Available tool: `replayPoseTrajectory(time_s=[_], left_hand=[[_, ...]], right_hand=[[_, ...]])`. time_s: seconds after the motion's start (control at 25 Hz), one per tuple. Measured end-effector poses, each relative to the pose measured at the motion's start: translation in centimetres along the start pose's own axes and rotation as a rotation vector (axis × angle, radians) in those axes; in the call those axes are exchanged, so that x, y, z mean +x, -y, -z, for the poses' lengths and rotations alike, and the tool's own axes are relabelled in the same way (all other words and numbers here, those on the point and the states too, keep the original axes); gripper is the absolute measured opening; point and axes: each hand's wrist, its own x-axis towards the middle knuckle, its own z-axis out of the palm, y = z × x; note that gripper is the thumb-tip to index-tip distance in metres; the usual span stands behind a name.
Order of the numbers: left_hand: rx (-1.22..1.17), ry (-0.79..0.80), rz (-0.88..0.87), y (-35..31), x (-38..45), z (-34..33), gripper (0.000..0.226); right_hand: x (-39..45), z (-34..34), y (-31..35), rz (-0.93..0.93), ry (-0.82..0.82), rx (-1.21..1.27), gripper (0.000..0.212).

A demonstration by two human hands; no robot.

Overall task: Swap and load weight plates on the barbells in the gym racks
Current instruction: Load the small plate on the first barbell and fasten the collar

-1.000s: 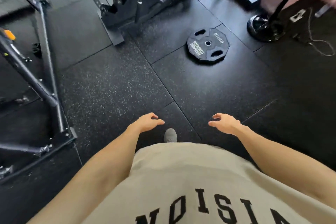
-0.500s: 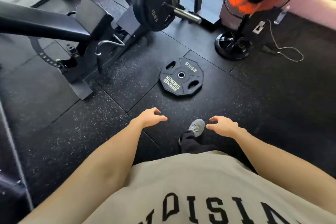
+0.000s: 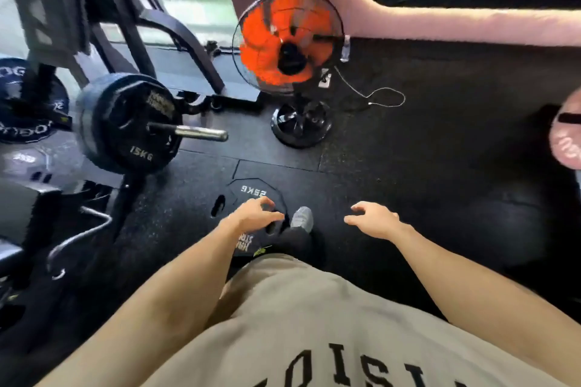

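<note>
A black 25 kg plate (image 3: 248, 195) lies flat on the rubber floor just ahead of my feet. My left hand (image 3: 251, 214) hovers over it with loosely curled fingers and holds nothing, hiding the plate's middle. My right hand (image 3: 372, 220) hangs to the right of my grey shoe (image 3: 302, 217), also loosely curled and holding nothing. To the left, a barbell sleeve (image 3: 195, 132) sticks out of a black 15 kg plate (image 3: 138, 129) loaded on the bar.
An orange-bladed floor fan (image 3: 287, 44) on a round black base stands beyond the plate, its cable looping right. A rack frame (image 3: 176, 41) and bench parts (image 3: 28, 214) fill the left. Blue plates (image 3: 28, 129) sit far left. A pink plate (image 3: 567, 138) shows at the right edge.
I have walked toward the floor plate, so it now lies right under my left hand. The loaded barbell end and the fan have come much closer. Both hands stay loosely curled and hold nothing.
</note>
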Motion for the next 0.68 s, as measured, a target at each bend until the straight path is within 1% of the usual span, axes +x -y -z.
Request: replayPoseTrajectory(time_s=[0.16,0.28,0.36,0.48,0.56,0.68], left_hand=[[0.218,0.095,-0.151,-11.6,10.2,2.7,0.057],[0.37,0.183,-0.296,-21.0,17.8,2.7,0.053],[0.482,0.256,-0.397,-26.9,21.5,2.0,0.052],[0.658,0.403,-0.476,-35.8,25.2,0.3,0.06],[0.755,0.491,-0.529,-41.3,26.6,-1.8,0.065],[0.851,0.616,-0.575,-46.6,27.0,-5.6,0.066]], right_hand=[[3.8,6.6,-3.7,-0.191,-0.106,0.23,0.055],[6.5,11.1,-7.3,-0.336,-0.211,0.443,0.054],[6.9,13.2,-9.5,-0.434,-0.262,0.54,0.055],[6.4,15.5,-12.4,-0.592,-0.336,0.695,0.058],[4.9,16.3,-14.4,-0.666,-0.398,0.807,0.057],[2.8,15.6,-16.7,-0.752,-0.438,0.928,0.054]])
